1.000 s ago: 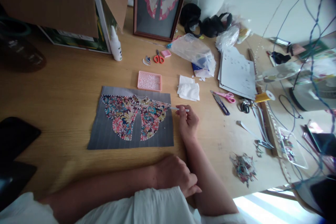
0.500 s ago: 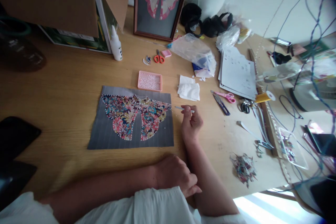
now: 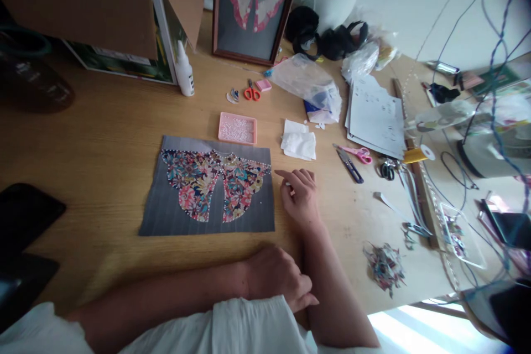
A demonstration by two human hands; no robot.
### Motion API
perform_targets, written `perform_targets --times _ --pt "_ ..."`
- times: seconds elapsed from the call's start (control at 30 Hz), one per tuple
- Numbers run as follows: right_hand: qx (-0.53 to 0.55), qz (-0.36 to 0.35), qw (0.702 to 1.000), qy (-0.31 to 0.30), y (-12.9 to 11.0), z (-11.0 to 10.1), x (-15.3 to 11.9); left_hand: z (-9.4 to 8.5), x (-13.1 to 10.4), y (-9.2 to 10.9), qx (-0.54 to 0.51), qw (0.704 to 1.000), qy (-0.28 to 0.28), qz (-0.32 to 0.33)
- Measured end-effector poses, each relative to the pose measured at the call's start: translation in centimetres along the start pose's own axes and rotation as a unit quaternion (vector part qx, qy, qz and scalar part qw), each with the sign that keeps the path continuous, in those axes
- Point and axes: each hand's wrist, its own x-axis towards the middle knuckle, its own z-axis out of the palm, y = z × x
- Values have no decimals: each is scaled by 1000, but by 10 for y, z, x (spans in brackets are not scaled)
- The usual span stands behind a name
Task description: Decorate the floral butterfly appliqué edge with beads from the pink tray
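Note:
A dark grey sheet (image 3: 157, 213) lies flat, bearing a floral collar-shaped fabric piece (image 3: 194, 177) edged with small white beads. Just off the sheet's right edge is my right hand (image 3: 301, 193). Its index finger reaches out toward the collar's right tip, while the other fingers curl in around a thin pale stick (image 3: 289, 183), of which only a small bit shows. My left hand (image 3: 280, 276) rests near the table's front edge beside my right forearm, fingers loosely curled, nothing visible in them. Behind the sheet sits a pink tray (image 3: 238, 142) of tiny white beads.
A white glue bottle (image 3: 185, 74), orange-handled scissors (image 3: 251, 92) and a folded white tissue (image 3: 298, 144) lie beyond the sheet. Farther back stands a framed collar (image 3: 255, 8). Pink scissors (image 3: 360, 154), thread snips (image 3: 350, 166), papers (image 3: 375, 113) and a scrap pile (image 3: 385, 268) are rightward.
My right hand has turned, and its index finger has stretched out from the pinch toward the sheet's edge. The stick, plainly visible before, is now mostly hidden. My left hand stays put.

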Motion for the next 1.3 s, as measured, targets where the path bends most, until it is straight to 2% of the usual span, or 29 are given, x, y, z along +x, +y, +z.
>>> perform_targets --times 0.4,0.67,1.07,1.3 --pt "-42 -8 997 -62 -1 3 2 0 1 -1 -4 1000 -6 -4" --pt "-35 2 999 -15 0 3 1 -3 1 0 -1 1000 -20 -6" --pt "10 33 999 10 8 6 -3 -1 -1 0 1 1000 -9 -3" --pt "13 23 999 -27 7 5 -3 11 1 -2 -11 1000 -3 -2"
